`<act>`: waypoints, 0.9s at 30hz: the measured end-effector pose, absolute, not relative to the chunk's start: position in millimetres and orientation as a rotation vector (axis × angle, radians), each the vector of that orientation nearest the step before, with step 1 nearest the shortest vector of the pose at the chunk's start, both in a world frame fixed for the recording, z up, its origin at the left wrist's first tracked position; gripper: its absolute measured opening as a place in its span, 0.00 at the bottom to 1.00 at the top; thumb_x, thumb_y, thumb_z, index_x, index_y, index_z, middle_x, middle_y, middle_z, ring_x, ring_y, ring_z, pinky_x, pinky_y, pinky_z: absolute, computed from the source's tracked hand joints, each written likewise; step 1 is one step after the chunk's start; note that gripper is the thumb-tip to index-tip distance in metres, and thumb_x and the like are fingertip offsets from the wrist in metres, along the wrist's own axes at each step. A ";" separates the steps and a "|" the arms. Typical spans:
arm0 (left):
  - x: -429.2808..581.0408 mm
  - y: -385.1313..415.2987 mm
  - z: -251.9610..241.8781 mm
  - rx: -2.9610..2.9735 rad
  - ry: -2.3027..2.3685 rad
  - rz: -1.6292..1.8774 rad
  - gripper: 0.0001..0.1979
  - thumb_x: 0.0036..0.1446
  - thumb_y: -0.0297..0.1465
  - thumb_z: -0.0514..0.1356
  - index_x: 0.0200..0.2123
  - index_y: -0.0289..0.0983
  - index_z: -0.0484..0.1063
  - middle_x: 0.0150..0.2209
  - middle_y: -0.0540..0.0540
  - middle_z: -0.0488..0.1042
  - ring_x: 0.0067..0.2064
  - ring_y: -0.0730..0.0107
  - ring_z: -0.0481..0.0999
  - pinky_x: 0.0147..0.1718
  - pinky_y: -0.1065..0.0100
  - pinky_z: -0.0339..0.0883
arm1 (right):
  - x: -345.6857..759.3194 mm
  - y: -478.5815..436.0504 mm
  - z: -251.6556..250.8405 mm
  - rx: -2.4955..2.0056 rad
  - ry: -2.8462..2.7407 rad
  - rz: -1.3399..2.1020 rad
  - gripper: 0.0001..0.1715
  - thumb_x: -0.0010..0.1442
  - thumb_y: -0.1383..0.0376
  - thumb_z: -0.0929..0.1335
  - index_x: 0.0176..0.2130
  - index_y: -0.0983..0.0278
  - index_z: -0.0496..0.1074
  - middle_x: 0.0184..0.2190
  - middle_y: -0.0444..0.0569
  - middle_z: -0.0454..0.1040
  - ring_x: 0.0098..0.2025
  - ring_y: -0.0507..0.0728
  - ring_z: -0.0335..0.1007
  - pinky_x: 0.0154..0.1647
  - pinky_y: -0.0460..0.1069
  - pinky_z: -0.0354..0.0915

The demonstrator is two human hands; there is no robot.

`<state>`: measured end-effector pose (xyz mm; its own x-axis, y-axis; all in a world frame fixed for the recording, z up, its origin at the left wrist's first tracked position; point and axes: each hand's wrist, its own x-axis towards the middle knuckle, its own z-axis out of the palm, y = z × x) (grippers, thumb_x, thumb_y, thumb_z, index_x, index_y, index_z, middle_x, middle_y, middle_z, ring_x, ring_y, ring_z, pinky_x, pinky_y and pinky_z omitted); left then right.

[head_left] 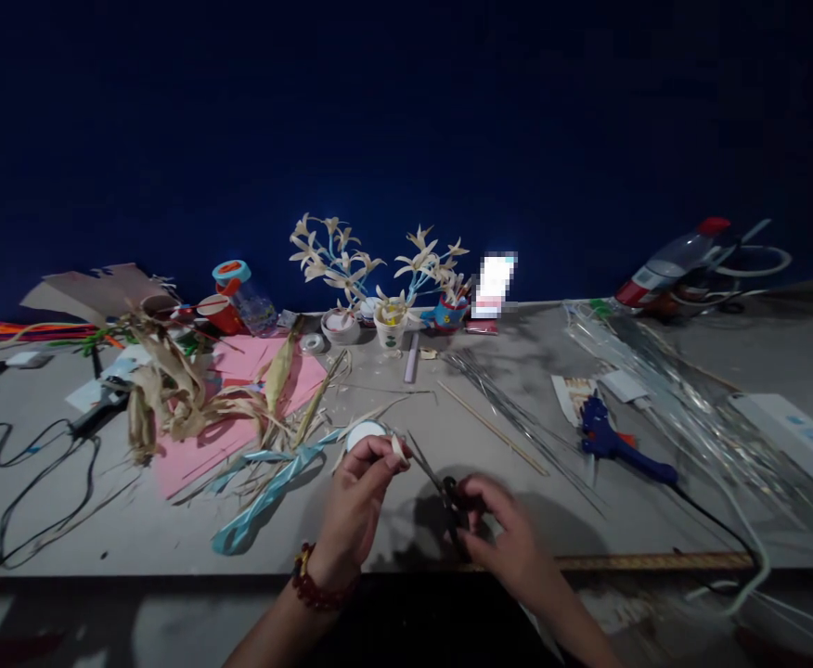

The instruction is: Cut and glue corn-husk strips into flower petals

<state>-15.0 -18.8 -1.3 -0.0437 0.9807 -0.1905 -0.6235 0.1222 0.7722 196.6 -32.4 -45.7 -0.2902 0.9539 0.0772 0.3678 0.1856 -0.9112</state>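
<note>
Between thumb and fingers, my left hand (365, 487) pinches a small pale petal-like piece (399, 449), which looks like cut corn husk. My right hand (494, 524) grips scissors (443, 484) by their dark handles, with the blades pointing up and left close to the pale piece. I cannot tell whether the blades touch it. A round white object (366, 434) lies just behind my left hand. Twisted light-blue ribbon (260, 510) and thin husk strips lie to its left. Flower sprays with pale petals (337, 250) stand in small pots at the back.
Dried corn husks (176, 390) lie over pink paper (204, 455) at left. A blue hot glue gun (612, 441) with its cord, thin metal wires (504, 399) and a white power strip (800, 441) are at right. A lit phone (496, 283) leans at the back.
</note>
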 end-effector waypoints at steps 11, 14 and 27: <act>-14.4 -21.1 1.2 0.440 0.791 1.403 0.08 0.48 0.30 0.74 0.29 0.36 0.78 0.35 0.48 0.78 0.39 0.72 0.75 0.42 0.72 0.68 | 191.5 -32.7 -32.5 -1.189 -1.969 0.813 0.13 0.58 0.57 0.72 0.42 0.60 0.71 0.35 0.47 0.75 0.29 0.55 0.69 0.31 0.48 0.68; -15.3 -21.9 0.6 0.408 0.790 1.391 0.09 0.47 0.31 0.74 0.29 0.36 0.79 0.35 0.48 0.78 0.37 0.73 0.75 0.40 0.73 0.68 | 189.3 -31.8 -27.7 -1.190 -1.971 0.805 0.13 0.59 0.56 0.71 0.40 0.61 0.71 0.34 0.47 0.75 0.28 0.55 0.69 0.30 0.48 0.68; -12.3 -24.2 2.0 0.366 0.755 1.384 0.09 0.45 0.30 0.75 0.29 0.36 0.79 0.35 0.47 0.79 0.37 0.73 0.76 0.39 0.74 0.70 | 192.4 -32.5 -27.0 -1.217 -2.013 0.786 0.12 0.59 0.57 0.72 0.40 0.60 0.71 0.33 0.46 0.75 0.28 0.55 0.69 0.30 0.48 0.66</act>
